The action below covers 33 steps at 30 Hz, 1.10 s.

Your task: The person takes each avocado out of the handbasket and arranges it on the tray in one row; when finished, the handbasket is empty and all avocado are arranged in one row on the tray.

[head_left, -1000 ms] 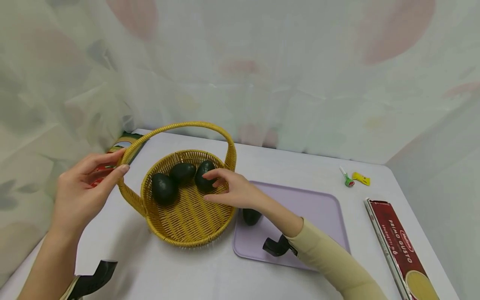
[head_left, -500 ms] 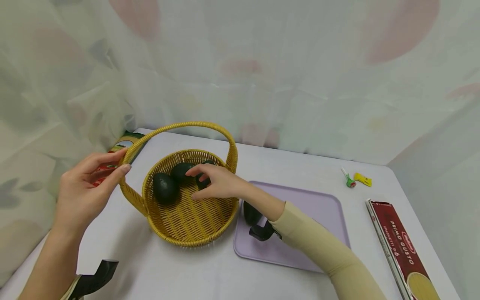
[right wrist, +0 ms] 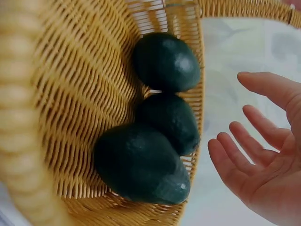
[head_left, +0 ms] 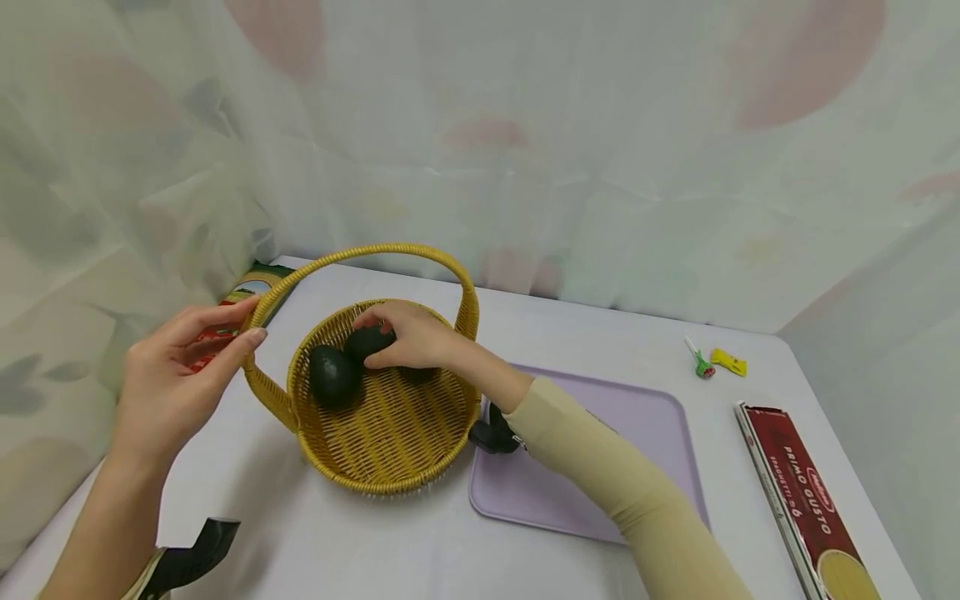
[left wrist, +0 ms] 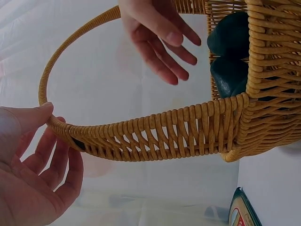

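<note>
The white table (head_left: 375,550) is being bordered on three sides by pale curtains (head_left: 585,192) printed with faded pink and grey-green shapes, and both are being softly lit.

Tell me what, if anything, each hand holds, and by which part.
The left hand pinches the wicker basket by one side of its handle; the right hand holds nothing.

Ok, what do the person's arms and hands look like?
The left hand and right hand are ungloved. The right sleeve is long and beige; on the left, only a pale cuff edge shows. A curved black piece is worn near each wrist.
</note>
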Motion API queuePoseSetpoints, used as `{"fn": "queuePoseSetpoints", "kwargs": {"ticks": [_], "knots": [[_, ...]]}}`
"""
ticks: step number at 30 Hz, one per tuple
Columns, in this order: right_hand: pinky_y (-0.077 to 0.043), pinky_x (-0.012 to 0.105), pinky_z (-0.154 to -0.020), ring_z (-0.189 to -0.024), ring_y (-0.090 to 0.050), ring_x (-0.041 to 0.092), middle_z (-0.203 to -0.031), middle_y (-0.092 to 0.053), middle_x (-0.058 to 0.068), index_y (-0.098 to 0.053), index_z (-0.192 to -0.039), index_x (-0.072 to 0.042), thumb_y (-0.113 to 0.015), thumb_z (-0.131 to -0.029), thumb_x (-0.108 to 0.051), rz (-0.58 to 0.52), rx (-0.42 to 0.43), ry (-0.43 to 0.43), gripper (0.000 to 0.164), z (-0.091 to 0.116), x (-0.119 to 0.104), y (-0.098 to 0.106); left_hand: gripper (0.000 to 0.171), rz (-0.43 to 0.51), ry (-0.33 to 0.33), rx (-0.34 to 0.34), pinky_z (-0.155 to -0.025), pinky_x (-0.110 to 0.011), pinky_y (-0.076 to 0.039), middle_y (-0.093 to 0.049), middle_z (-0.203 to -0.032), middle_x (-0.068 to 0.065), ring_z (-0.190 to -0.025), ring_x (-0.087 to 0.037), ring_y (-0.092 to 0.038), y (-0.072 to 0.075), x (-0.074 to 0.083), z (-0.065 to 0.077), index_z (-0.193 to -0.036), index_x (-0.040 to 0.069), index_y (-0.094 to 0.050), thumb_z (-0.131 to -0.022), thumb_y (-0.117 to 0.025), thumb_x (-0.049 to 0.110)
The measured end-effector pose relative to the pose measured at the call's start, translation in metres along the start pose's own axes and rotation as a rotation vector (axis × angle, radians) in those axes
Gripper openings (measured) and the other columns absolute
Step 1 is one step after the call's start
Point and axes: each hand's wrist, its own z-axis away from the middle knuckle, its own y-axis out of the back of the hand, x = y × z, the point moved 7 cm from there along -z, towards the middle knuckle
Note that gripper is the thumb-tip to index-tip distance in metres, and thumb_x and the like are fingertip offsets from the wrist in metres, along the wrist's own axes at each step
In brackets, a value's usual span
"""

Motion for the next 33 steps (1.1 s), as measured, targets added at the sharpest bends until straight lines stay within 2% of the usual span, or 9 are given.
{"fn": "queuePoseSetpoints", "kwargs": {"ticks": [6, 11, 15, 19, 24, 33], "knots": [[-0.045, 0.022, -0.093, -0.122, -0.052, 0.023, -0.137, -0.053, 0.004, -0.054, -0.136, -0.014, -0.074, -0.088, -0.022, 0.001, 0.01, -0.059, 0.052, -0.017, 0.013, 0.0, 0.035, 0.005, 0.005, -0.005, -0.077, -0.009, -0.05, -0.068, -0.111, 0.005, -0.083, -0.006, -0.065, -0.001, -0.001, 0.0, -0.115, -0.001, -0.07, -0.082, -0.072, -0.01], [-0.045, 0.024, -0.091, -0.119, -0.052, 0.023, -0.136, -0.053, 0.005, -0.053, -0.137, -0.013, -0.075, -0.087, -0.023, 0.033, 0.009, -0.059, 0.056, -0.027, 0.023, -0.002, 0.036, 0.007, -0.001, -0.009, -0.077, -0.009, -0.05, -0.068, -0.112, 0.004, -0.084, -0.006, -0.065, -0.001, -0.002, 0.0, -0.116, 0.0, -0.07, -0.082, -0.072, -0.01], [-0.045, 0.024, -0.093, -0.12, -0.051, 0.021, -0.139, -0.051, 0.005, -0.052, -0.139, -0.013, -0.076, -0.086, -0.026, 0.047, -0.004, -0.056, 0.059, -0.033, 0.03, -0.007, 0.035, 0.014, -0.002, -0.009, -0.077, -0.009, -0.05, -0.068, -0.113, 0.005, -0.084, -0.007, -0.066, -0.001, -0.001, 0.0, -0.115, -0.004, -0.069, -0.082, -0.071, -0.011], [-0.042, 0.025, -0.099, -0.128, -0.046, 0.018, -0.144, -0.047, 0.003, -0.048, -0.142, -0.014, -0.076, -0.086, -0.03, 0.107, -0.046, -0.059, 0.065, -0.036, 0.035, -0.013, 0.035, 0.021, 0.004, -0.009, -0.077, -0.01, -0.05, -0.069, -0.113, 0.005, -0.085, -0.007, -0.066, -0.001, -0.002, 0.001, -0.116, -0.004, -0.069, -0.082, -0.071, -0.011], [-0.035, 0.025, -0.107, -0.134, -0.041, 0.018, -0.148, -0.043, 0.004, -0.043, -0.146, -0.012, -0.075, -0.087, -0.03, 0.189, -0.109, -0.024, 0.07, -0.042, 0.037, -0.023, 0.036, 0.017, -0.014, -0.006, -0.077, -0.01, -0.051, -0.069, -0.113, 0.004, -0.085, -0.007, -0.066, 0.0, 0.0, 0.001, -0.115, -0.004, -0.069, -0.081, -0.071, -0.013], [-0.038, 0.027, -0.104, -0.132, -0.042, 0.018, -0.15, -0.042, 0.002, -0.037, -0.15, -0.017, -0.074, -0.088, -0.032, 0.279, -0.171, -0.044, 0.074, -0.047, 0.04, -0.036, 0.036, 0.021, -0.028, -0.003, -0.077, -0.01, -0.051, -0.069, -0.111, 0.004, -0.084, -0.006, -0.066, 0.002, 0.001, 0.002, -0.114, -0.005, -0.069, -0.08, -0.071, -0.015]]}}
